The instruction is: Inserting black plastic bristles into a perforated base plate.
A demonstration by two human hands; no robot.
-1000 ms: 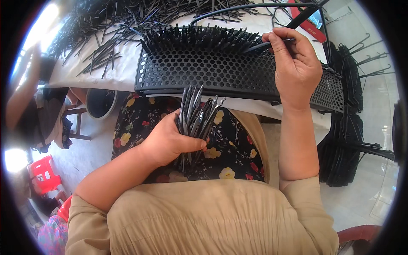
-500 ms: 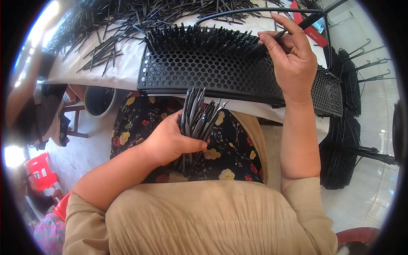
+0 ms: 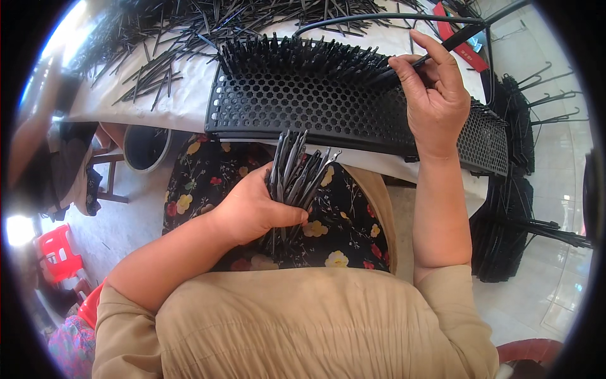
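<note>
Little has shifted in the head view since the earlier frame: the right hand [image 3: 435, 95] is kept raised at the perforated rack [image 3: 353, 107], fingers pinched on one black rod [image 3: 464, 36] slanting up and away to the right. A bundle of rods [image 3: 293, 177] is gripped upright in the closed left hand [image 3: 255, 208], over the lap, just below the rack.

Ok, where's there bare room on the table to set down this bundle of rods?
Little. The white table is bare only in a strip between the loose rods and the perforated tray. Tray's front rows are open holes; its back is packed with standing rods, where the right hand works. Left hand holds the bundle.
</note>
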